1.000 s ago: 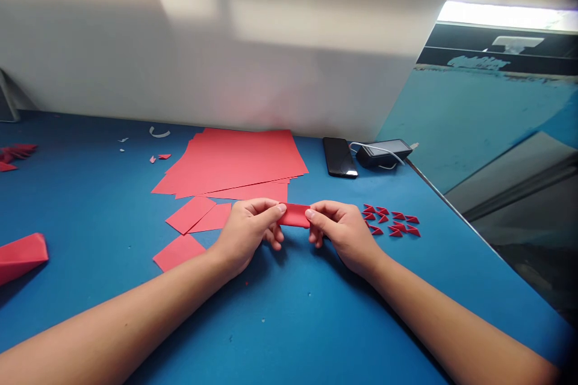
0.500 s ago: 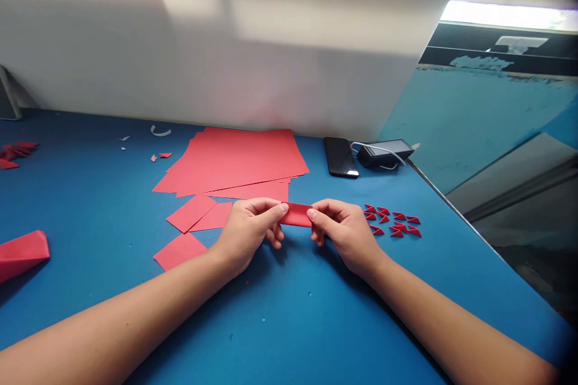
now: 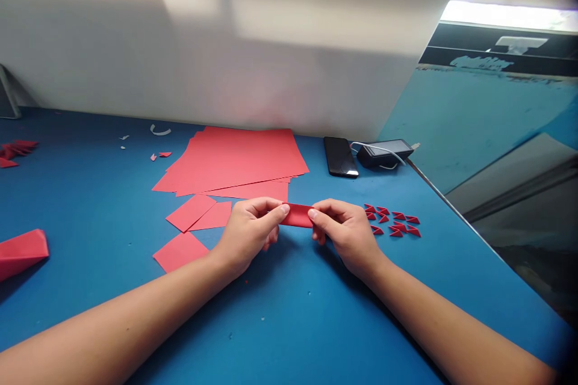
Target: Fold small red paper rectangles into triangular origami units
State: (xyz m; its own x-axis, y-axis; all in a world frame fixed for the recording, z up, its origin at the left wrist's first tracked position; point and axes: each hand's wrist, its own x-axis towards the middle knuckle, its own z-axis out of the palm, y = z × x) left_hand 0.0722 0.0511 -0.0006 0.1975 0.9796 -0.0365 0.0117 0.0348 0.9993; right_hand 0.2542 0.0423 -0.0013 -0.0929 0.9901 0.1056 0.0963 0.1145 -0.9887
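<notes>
Two bare forearms reach in from the bottom of the view to a blue tabletop (image 3: 90, 204). Between the hands, just above the middle of the table's near area, is a short red paper strip (image 3: 297, 215), probably folded in layers, though the view is too coarse to be sure. Its long axis runs left to right, crosswise to the forearms, so it spans the gap between the hands. Neither hand is clearly nearer: each holds one end.

The left hand (image 3: 248, 234) is closed in a pinch, its thumb on top of the strip's left end and its fingers curled beneath. The right hand (image 3: 345, 237) grips the right end the same way.

Just beyond and left of the hands lie loose red paper rectangles (image 3: 192, 212), with a stack of red paper sheets (image 3: 235, 159) fanned out behind them. To the right of the right hand sit small folded red triangles (image 3: 392, 219) in loose rows. At the far left are a larger folded red paper piece (image 3: 20, 254) and, further back, a small heap of red paper units (image 3: 13, 150). A black smartphone (image 3: 339, 156) lies face up near the back edge beside a black power bank (image 3: 383, 153) with a white cable. A white board (image 3: 203, 42) stands along the table's back edge, and a curl of white paper scrap (image 3: 160, 130) lies before it.
</notes>
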